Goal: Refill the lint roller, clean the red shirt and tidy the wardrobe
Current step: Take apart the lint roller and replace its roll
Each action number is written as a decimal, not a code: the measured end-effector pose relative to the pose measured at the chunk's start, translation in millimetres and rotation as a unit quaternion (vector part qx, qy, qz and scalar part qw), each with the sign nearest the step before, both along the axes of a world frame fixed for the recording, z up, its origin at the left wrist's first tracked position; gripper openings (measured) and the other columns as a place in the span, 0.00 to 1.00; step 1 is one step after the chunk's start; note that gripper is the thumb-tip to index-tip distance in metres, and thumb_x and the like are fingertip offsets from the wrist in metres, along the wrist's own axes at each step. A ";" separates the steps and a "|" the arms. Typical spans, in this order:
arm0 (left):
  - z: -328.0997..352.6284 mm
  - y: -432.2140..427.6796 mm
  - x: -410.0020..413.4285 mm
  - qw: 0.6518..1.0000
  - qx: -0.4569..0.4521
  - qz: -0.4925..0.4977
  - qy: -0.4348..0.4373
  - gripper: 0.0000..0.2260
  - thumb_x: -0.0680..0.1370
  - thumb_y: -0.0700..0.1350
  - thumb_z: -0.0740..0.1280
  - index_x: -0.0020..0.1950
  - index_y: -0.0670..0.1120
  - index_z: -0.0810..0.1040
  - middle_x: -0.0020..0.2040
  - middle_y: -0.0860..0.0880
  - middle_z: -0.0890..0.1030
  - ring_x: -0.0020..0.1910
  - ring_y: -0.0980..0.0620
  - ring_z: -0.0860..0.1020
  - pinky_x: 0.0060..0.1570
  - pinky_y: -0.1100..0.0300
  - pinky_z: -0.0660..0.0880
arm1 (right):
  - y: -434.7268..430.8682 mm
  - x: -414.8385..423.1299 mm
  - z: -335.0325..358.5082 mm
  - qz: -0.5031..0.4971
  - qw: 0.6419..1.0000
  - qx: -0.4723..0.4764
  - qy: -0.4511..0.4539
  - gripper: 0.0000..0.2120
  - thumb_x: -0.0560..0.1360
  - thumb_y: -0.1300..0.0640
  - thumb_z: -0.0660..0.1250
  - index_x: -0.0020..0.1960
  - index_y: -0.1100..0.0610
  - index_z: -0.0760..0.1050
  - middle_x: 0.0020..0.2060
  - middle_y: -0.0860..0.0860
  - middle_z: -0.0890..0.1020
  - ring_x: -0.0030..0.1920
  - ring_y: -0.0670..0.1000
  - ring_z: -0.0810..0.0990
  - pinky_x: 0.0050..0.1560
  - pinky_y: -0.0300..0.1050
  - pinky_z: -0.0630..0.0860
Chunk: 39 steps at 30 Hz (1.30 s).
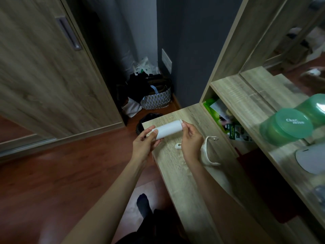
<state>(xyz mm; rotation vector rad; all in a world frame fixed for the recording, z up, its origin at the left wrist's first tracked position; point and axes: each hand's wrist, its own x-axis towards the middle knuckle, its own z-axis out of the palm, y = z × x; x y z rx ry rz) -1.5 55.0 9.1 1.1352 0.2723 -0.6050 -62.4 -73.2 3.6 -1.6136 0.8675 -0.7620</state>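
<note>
Holding white lint roll (168, 129) between hands | left hand (143, 147) grips near end | right hand (190, 140) pinches far end

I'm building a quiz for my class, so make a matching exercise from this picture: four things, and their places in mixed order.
Things: 1 white roll; 2 green jar; 3 patterned bag; 4 cloth drawstring bag.
Places: A on the floor; B on the wooden top beside the right hand; C held between left hand and right hand; D on the upper shelf.
Pairs: 1-C, 2-D, 3-A, 4-B.
</note>
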 end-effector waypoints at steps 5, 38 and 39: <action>-1.3 -0.4 0.6 1.000 0.017 -0.007 0.001 0.10 0.75 0.39 0.72 0.55 0.44 0.82 0.59 0.39 0.79 0.54 0.40 0.82 0.43 0.63 0.81 | 1.8 -3.1 -0.4 0.017 1.000 -0.001 0.003 0.12 0.79 0.59 0.61 0.58 0.61 0.80 0.51 0.53 0.84 0.53 0.47 0.81 0.55 0.38 0.77; 1.9 15.2 22.7 0.886 0.178 -0.373 -0.208 0.37 0.73 0.39 0.74 0.71 0.65 0.60 0.41 0.44 0.77 0.40 0.54 0.79 0.45 0.55 0.80 | -22.5 -32.2 -33.1 -0.034 0.945 0.054 0.320 0.28 0.77 0.42 0.60 0.68 0.60 0.60 0.43 0.61 0.83 0.29 0.56 0.83 0.32 0.51 0.82; 2.7 16.0 21.9 0.888 0.178 -0.370 -0.205 0.37 0.73 0.39 0.74 0.72 0.65 0.60 0.41 0.44 0.78 0.38 0.55 0.79 0.45 0.55 0.79 | -22.8 -31.1 -32.6 -0.041 0.944 0.058 0.321 0.28 0.77 0.43 0.60 0.68 0.61 0.59 0.41 0.61 0.84 0.26 0.55 0.82 0.28 0.48 0.81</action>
